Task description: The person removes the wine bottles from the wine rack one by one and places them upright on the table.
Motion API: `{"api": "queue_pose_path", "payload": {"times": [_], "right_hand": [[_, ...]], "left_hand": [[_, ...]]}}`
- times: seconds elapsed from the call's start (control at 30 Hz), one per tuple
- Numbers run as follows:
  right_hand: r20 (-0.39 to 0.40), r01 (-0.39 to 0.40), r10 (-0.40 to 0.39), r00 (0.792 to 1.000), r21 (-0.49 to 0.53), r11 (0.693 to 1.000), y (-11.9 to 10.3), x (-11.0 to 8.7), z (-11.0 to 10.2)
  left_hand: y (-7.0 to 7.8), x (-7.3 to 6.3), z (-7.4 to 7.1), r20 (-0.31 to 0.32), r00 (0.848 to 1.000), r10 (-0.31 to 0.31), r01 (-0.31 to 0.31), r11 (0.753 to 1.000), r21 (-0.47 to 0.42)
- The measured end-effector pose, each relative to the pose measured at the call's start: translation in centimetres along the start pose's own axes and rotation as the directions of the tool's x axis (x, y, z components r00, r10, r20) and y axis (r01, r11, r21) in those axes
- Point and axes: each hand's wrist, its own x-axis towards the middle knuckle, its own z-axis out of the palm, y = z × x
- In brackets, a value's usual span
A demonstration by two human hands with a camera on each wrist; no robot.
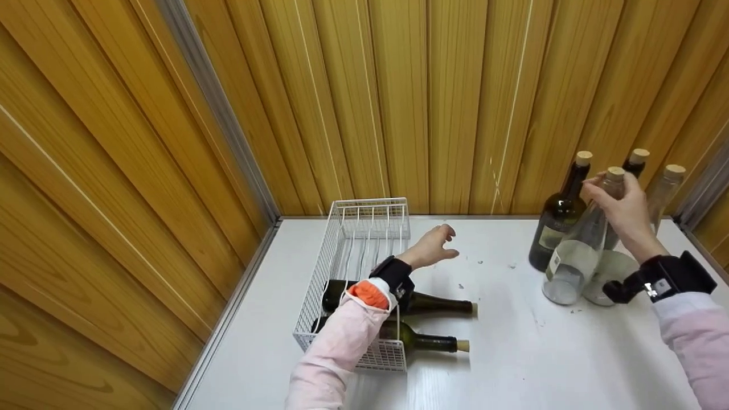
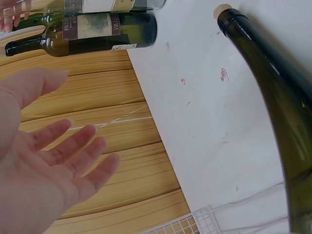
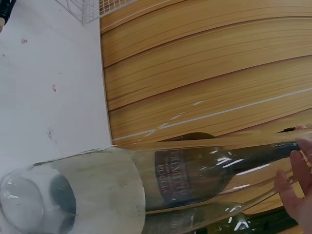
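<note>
At the right of the head view, my right hand (image 1: 629, 213) grips the neck of a clear corked bottle (image 1: 569, 270), just below its cork. That bottle leans slightly; whether its base touches the table, I cannot tell. Its pale label (image 3: 107, 175) faces the right wrist camera. My left hand (image 1: 430, 247) hovers at the right side of a white wire rack (image 1: 370, 200), fingers loosely bent and holding nothing. Below the left wrist, two dark green corked bottles, a farther one (image 1: 441, 306) and a nearer one (image 1: 431, 343), lie in the rack with necks pointing right.
Around the gripped bottle stand a dark labelled bottle (image 1: 555, 230), another dark bottle (image 1: 635, 165) and a clear one (image 1: 663, 191), all corked. Wooden panelling (image 1: 455, 102) rises behind the white table (image 1: 501, 353). Small marks dot the tabletop.
</note>
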Motion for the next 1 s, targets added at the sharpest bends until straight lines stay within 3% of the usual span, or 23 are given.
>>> {"api": "queue_pose_path", "payload": {"times": [0.13, 0.23, 0.3, 0.4, 0.5, 0.63, 0.8, 0.9, 1.0], "right_hand": [[-0.079, 0.127, -0.129, 0.988, -0.031, 0.991, -1.9, 0.7, -0.2], [-0.178, 0.271, -0.284, 0.942, -0.097, 0.958, -3.6, 1.1, 0.2], [-0.213, 0.387, -0.419, 0.882, -0.178, 0.905, -4.6, 1.3, 0.8], [-0.187, 0.568, -0.623, 0.76, -0.275, 0.776, -5.6, 1.4, 2.1], [-0.067, 0.714, -0.761, 0.645, -0.302, 0.631, -6.0, 1.2, 3.9], [0.155, 0.824, -0.82, 0.551, -0.259, 0.505, -5.9, 0.4, 6.5], [0.367, 0.881, -0.802, 0.472, -0.222, 0.417, -5.0, -1.0, 9.1], [0.45, 0.888, -0.765, 0.46, -0.206, 0.412, -4.1, -1.8, 10.4], [0.512, 0.878, -0.72, 0.469, -0.183, 0.442, -3.0, -2.6, 11.6]], "left_hand": [[0.0, 0.2, -0.7, -0.074, 0.997, 0.002, -0.003, 1.0, -0.019], [0.0, 0.2, -1.4, -0.105, 0.994, 0.012, -0.015, 0.999, -0.036], [-0.1, 0.3, -2.1, -0.12, 0.993, 0.019, -0.023, 0.999, -0.035], [-0.2, 0.3, -3.2, -0.141, 0.99, 0.02, -0.023, 1.0, -0.018], [-0.4, 0.3, -4.2, -0.154, 0.988, 0.007, -0.009, 1.0, -0.012], [-0.8, -0.2, -5.1, -0.153, 0.988, -0.012, 0.011, 1.0, -0.007], [-1.7, -1.4, -5.9, -0.148, 0.989, -0.015, 0.026, 0.997, 0.069], [-2.2, -2.3, -6.4, -0.148, 0.988, -0.033, 0.046, 0.995, 0.086], [-2.9, -3.0, -6.8, -0.148, 0.987, -0.062, 0.073, 0.995, 0.071]]}}
